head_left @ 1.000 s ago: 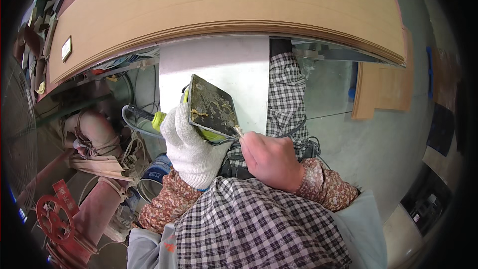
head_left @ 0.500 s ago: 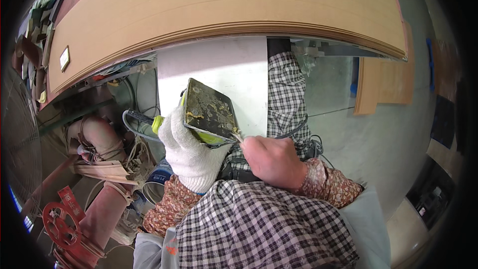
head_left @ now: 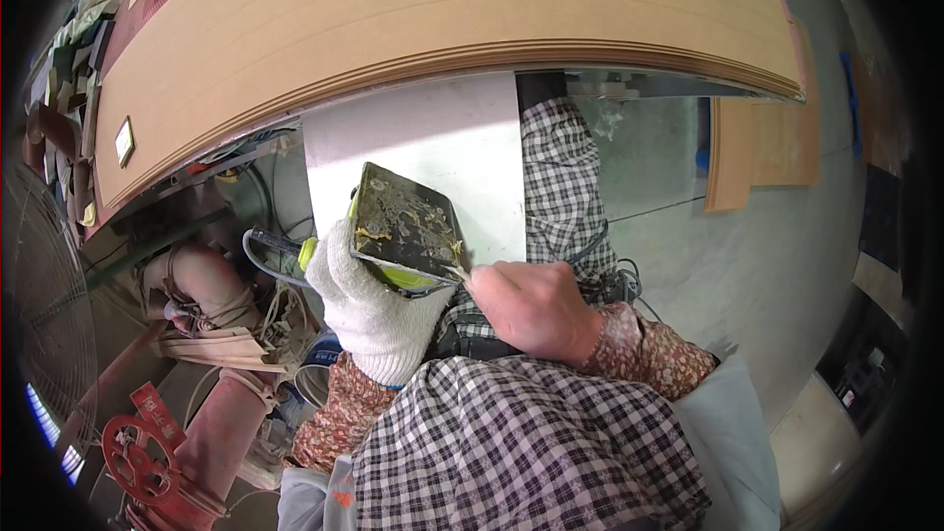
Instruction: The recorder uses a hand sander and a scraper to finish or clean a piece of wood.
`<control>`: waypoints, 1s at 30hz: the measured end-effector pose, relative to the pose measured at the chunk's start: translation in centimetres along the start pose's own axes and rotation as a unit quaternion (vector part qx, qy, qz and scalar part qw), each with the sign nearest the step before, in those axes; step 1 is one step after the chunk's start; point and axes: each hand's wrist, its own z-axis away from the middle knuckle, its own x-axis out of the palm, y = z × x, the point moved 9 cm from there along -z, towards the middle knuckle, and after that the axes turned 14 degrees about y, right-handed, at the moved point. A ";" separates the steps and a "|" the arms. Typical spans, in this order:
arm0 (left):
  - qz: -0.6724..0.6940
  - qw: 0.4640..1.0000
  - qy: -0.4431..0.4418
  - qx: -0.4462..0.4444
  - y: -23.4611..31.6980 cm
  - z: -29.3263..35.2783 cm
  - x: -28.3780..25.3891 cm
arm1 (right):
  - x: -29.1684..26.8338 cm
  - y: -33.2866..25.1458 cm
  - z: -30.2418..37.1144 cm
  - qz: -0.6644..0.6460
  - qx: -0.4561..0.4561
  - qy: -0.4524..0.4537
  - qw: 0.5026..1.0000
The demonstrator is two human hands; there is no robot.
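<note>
My left hand (head_left: 374,310), in a white knit glove, is wrapped round a green power sander (head_left: 405,277). The tool is turned over, so its dark rectangular pad (head_left: 405,221) faces up at a tilt. Yellowish residue and pale streaks cover much of that pad. My bare right hand (head_left: 539,307) is closed in a pinch at the pad's near right corner. Something small and pale shows at its fingertips, too small to name. Beneath the sander is a white board (head_left: 423,118), sloping away from my lap.
A stack of tan boards (head_left: 462,5) spans the far side. Red pipework with a handwheel (head_left: 141,454) stands at lower left, near a blue can (head_left: 320,364). A wire fan guard (head_left: 49,295) is at far left. More tan panels (head_left: 762,143) stand at right.
The sander and both hands have shifted slightly left in the picture, and the pad's tilt has changed a little. My right hand stays pinched at the same corner.
</note>
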 end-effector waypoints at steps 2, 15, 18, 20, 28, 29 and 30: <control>0.002 1.000 -0.004 0.009 0.2 0.0 0.0 | -0.1 0.0 0.2 0.008 0.004 -0.015 1.000; 0.010 1.000 -0.021 0.020 0.1 -0.4 -0.1 | 0.0 0.5 0.6 -0.001 -0.009 -0.039 0.999; 0.016 0.999 -0.037 0.003 -0.2 -0.5 0.2 | 0.1 1.0 0.6 0.018 -0.008 -0.047 0.999; 0.017 0.999 -0.037 -0.008 -0.4 -0.6 0.1 | 0.6 1.4 0.4 0.022 -0.006 -0.051 0.998; 0.010 1.000 -0.027 0.010 -0.2 -0.8 0.0 | 0.5 1.1 0.7 0.014 0.021 -0.039 0.999; 0.012 0.999 -0.029 0.011 -0.2 -0.8 0.0 | 0.3 0.8 0.8 0.008 0.014 -0.032 0.999; 0.011 0.999 -0.028 0.011 -0.2 -0.8 0.1 | 0.4 0.9 0.8 0.009 0.020 -0.041 0.999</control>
